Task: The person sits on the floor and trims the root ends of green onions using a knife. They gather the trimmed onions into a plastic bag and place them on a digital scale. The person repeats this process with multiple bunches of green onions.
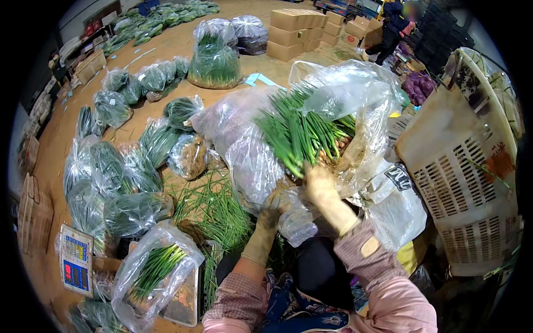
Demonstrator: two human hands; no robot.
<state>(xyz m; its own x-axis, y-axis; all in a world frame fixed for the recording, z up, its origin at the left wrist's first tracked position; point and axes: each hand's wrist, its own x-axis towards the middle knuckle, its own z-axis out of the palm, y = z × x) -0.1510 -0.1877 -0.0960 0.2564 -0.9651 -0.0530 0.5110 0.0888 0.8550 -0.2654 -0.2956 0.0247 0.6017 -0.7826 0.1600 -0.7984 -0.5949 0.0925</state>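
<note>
A heap of green onions [308,133] lies in a large open clear plastic bag [362,98], leaves to the left and reddish bulbs to the right. My gloved right hand [320,181] closes around stems at the near end of the heap, and some leaves there are blurred. Just left of it, my gloved left hand [272,206] is beside brown roots and a piece of clear plastic [295,224]. Its fingertips are partly hidden, so its hold is unclear. A full plastic bag [245,133] bulges beyond my left hand.
At left, an open bag of green onions [160,266] rests on a scale [183,297] with a display [76,260]. Loose green leaves [220,208] litter the floor near several filled bags [137,212]. A tall plastic basket [462,179] stands right. Cardboard boxes [291,33] and a person [391,31] are farther back.
</note>
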